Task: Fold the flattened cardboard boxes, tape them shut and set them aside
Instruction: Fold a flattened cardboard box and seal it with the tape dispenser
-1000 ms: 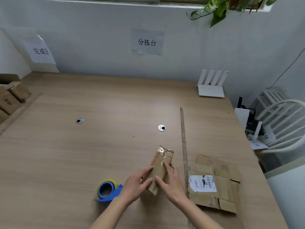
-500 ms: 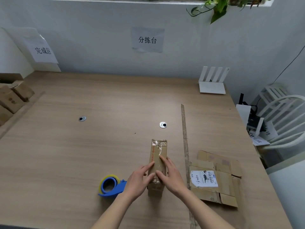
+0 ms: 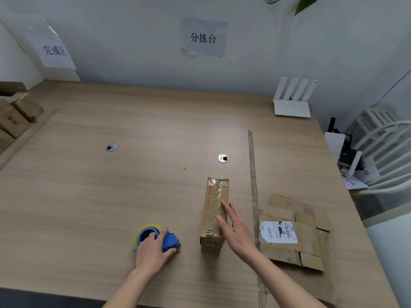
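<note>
The bench (image 3: 155,121) is seen to run from the wall to its near edge at the bottom of the view, with a broad bare stretch left across its middle and left half. A strip of tape (image 3: 252,174) is laid from front to back along the right part. A flattened box (image 3: 295,232) with a white label lies just right of that strip, near the right edge. The folded box (image 3: 214,210) stands lengthwise just left of the strip, with the right hand (image 3: 235,230) laid on its top and side, fingers straight. The tape dispenser (image 3: 155,237) sits near the front edge and is grasped by the left hand (image 3: 152,252). Finished boxes (image 3: 15,116) are stacked at the far left edge, a router (image 3: 292,101) at the far right corner
</note>
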{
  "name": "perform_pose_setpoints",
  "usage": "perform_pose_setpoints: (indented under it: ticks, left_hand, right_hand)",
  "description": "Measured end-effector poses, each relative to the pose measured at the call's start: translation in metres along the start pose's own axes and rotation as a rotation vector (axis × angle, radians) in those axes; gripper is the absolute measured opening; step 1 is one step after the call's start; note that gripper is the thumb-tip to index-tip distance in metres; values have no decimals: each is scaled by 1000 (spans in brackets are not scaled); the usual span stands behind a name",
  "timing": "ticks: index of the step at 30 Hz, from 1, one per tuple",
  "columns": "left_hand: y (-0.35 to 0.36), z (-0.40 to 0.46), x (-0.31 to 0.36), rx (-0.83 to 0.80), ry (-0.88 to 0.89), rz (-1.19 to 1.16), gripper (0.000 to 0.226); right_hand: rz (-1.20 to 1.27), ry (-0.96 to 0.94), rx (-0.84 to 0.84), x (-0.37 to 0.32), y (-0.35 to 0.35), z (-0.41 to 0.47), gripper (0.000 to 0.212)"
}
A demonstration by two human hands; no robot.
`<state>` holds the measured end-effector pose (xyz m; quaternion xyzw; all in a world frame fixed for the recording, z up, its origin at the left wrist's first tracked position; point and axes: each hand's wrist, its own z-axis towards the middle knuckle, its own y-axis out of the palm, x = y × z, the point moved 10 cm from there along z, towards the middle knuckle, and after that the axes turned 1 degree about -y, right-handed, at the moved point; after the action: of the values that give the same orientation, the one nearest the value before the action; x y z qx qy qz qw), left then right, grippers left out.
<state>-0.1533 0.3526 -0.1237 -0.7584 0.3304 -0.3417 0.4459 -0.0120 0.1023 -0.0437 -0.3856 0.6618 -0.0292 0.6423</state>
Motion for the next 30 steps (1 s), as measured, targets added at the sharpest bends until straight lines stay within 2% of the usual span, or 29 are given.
perform_pose_setpoints:
  ticks: [5, 8, 10, 12, 14, 17, 21, 26, 30]
  left_hand:
    - [21, 11, -10, -67, -2, 70, 75]
    - [15, 14, -9, -59, 27, 10, 66]
    - [-7, 12, -3, 2, 81, -116, 60]
    - [-40, 8, 8, 63, 168, -195, 57]
    - [-75, 6, 21, 104, 260, -199, 59]
    - [-125, 4, 36, 158, 333, -198, 61]
    - [-178, 0, 53, 227, 398, -219, 60]
    - [-219, 0, 63, 249, 477, -207, 66]
    - [-234, 0, 72, 222, 542, -223, 67]
  right_hand:
    - [-34, -9, 28, 7, -2, -5, 52]
    - [-118, -15, 95, 3, -16, -5, 52]
    - [-270, -114, 158, -16, -27, -6, 53]
    - [-357, -270, 146, -45, -27, -1, 50]
    - [-301, -350, 33, -72, -15, 8, 44]
    - [-148, -287, -156, -102, 9, 24, 42]
    - [-40, -206, -229, -135, 26, 40, 39]
    - [19, -216, -90, -175, 17, 51, 17]
    - [102, -153, 32, -178, -2, 51, 10]
